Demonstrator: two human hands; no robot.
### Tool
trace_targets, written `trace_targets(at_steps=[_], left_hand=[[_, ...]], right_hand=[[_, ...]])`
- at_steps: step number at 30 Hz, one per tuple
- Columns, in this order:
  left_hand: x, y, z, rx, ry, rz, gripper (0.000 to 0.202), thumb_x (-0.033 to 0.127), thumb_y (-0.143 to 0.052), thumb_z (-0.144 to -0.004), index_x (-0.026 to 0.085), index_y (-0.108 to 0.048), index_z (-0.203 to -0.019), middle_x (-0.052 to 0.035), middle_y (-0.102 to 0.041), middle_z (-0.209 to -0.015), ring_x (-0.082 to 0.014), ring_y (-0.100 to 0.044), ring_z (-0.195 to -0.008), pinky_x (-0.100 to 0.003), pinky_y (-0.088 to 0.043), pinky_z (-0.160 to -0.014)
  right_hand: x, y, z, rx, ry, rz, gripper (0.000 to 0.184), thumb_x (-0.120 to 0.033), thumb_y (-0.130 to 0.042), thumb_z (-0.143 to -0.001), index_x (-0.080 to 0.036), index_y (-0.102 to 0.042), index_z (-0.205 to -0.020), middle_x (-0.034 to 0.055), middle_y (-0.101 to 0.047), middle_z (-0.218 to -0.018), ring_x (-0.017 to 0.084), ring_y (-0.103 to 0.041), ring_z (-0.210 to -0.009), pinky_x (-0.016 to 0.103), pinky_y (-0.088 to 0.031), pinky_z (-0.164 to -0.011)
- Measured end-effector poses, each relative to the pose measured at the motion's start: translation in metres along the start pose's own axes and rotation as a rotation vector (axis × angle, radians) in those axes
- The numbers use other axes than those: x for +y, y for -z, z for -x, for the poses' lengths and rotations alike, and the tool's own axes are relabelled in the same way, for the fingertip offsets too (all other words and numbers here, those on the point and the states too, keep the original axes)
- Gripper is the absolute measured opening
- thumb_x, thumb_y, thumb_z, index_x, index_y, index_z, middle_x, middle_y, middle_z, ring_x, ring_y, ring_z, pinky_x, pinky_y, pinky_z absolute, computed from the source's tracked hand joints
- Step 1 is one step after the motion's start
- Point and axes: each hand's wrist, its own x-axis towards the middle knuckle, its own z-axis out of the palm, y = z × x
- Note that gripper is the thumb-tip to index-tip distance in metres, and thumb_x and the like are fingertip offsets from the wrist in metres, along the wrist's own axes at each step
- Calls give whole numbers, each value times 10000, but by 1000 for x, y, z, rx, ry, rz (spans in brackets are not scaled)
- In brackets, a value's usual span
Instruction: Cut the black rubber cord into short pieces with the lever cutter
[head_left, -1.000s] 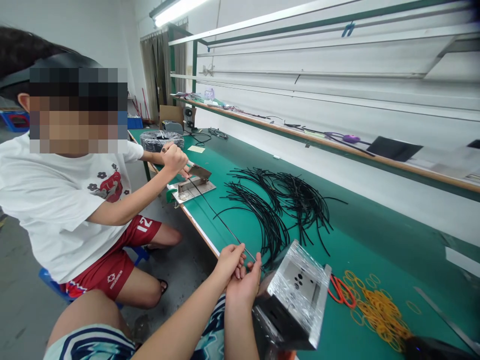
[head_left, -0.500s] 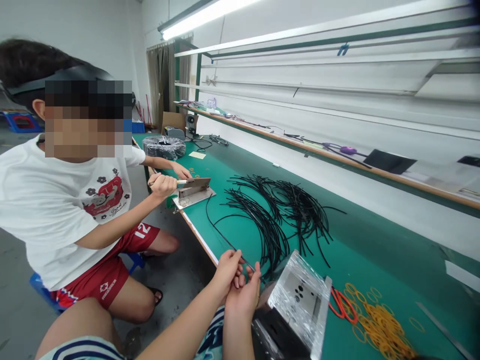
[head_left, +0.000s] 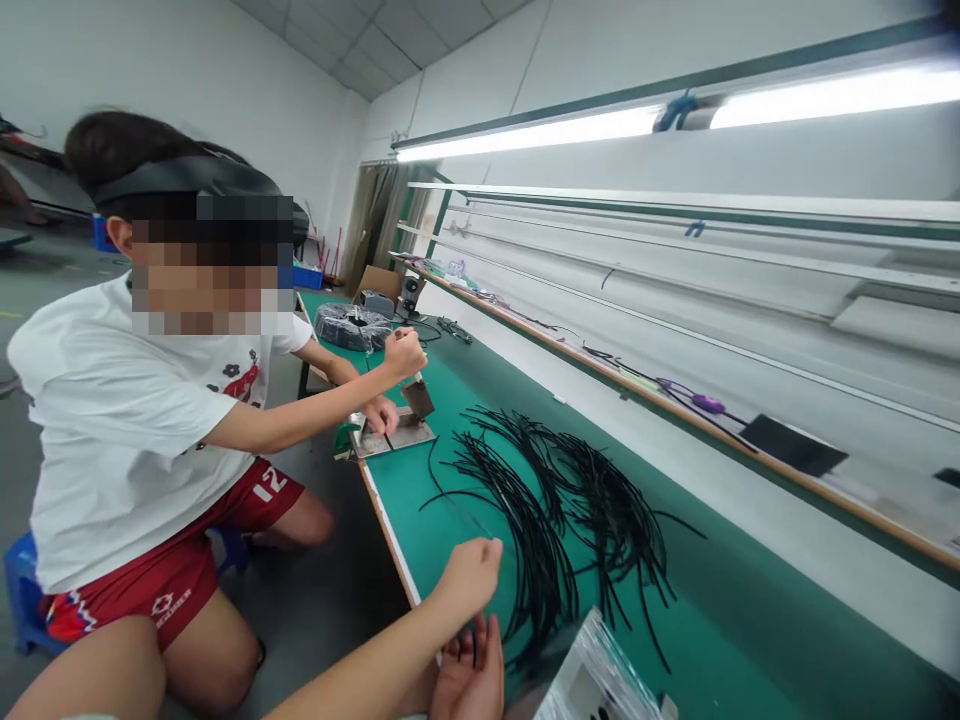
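Note:
My left hand is closed in a pinch above the table's near edge, on a thin black cable that blurs as it runs up to the fingertips. Just below it is my right hand, palm up with fingers curled. A dark strip shows between those fingers, seemingly the same cable, partly hidden. Beyond my hands lie a near bundle of cut black cables and a farther bundle. A plastic-wrapped metal box stands beside my right hand, cut off by the frame's bottom.
To the left, a seated co-worker's hand holds up the blade of a small cutter; their other hand is on its metal base. A wrapped cable coil lies behind. A long shelf runs above the green table.
My view has tilted up. My left hand has moved up and away from my right hand along the cable. The co-worker has raised the cutter blade; the rubber bands and scissors left view.

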Motion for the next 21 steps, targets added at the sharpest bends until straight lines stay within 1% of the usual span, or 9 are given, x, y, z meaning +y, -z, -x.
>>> trace_targets(at_steps=[3, 5, 7, 9, 13, 15, 17, 19, 21], left_hand=[[-18, 48, 16, 217, 31, 316, 481, 597, -400, -889, 149, -571, -924, -95, -650, -879, -113, -539, -481, -249, -406, -461], [-17, 78, 23, 300, 31, 523, 514, 610, -391, -892, 132, -554, -983, -108, -640, -916, -103, -551, -506, -249, -432, -494], [-8, 97, 25, 293, 8, 609, 505, 607, -473, -865, 124, -560, -984, -96, -634, -896, -91, -543, -518, -236, -419, -501], [4, 106, 23, 245, -16, 597, 468, 573, -602, -804, 121, -578, -924, -57, -621, -817, -70, -498, -498, -213, -379, -487], [15, 108, 22, 181, -18, 506, 422, 525, -712, -707, 127, -611, -805, -3, -590, -692, -64, -456, -506, -196, -332, -504], [13, 103, 29, 133, 18, 449, 450, 560, -664, -731, 129, -660, -862, -56, -660, -809, -108, -556, -649, -207, -369, -568], [8, 94, 41, 65, 48, 373, 480, 577, -609, -767, 153, -698, -974, -100, -687, -1031, -169, -601, -902, -226, -408, -668], [-1, 78, 55, 25, 66, 300, 478, 572, -593, -786, 200, -703, -1065, -83, -653, -1189, -202, -557, -1073, -242, -426, -745], [-14, 59, 69, 18, 106, 285, 459, 548, -623, -780, 237, -699, -1108, -59, -637, -1233, -214, -542, -1116, -257, -445, -784]], right_hand=[[-4, -7, 11, 19, -26, 2, 405, -322, -780, -505, -201, -604, -850, -27, -583, -760, 84, -489, -606, 228, -416, -537], [-8, -11, 19, 3, -23, -1, 376, -306, -779, -527, -186, -605, -839, -32, -567, -736, 75, -490, -614, 217, -430, -556], [-11, -14, 26, -28, -11, 1, 352, -315, -766, -572, -179, -606, -855, -28, -569, -753, 73, -500, -635, 218, -451, -591], [-13, -15, 29, -55, -1, 18, 331, -323, -751, -608, -176, -605, -866, -22, -571, -767, 73, -503, -645, 221, -454, -598], [-12, -13, 30, -84, 24, 54, 334, -346, -753, -618, -169, -607, -861, -20, -566, -746, 77, -494, -628, 228, -443, -584], [-10, -11, 32, -135, 43, 101, 366, -392, -759, -629, -169, -617, -882, -14, -579, -756, 81, -502, -635, 239, -450, -609], [-9, -10, 37, -206, 58, 161, 417, -465, -747, -655, -167, -623, -920, -2, -602, -776, 84, -508, -638, 243, -447, -621], [-10, -10, 41, -268, 63, 204, 484, -545, -719, -672, -161, -622, -950, 3, -618, -780, 82, -507, -626, 241, -440, -618], [-11, -9, 43, -295, 71, 239, 543, -611, -694, -664, -162, -612, -958, 9, -638, -798, 91, -523, -624, 253, -447, -622]])
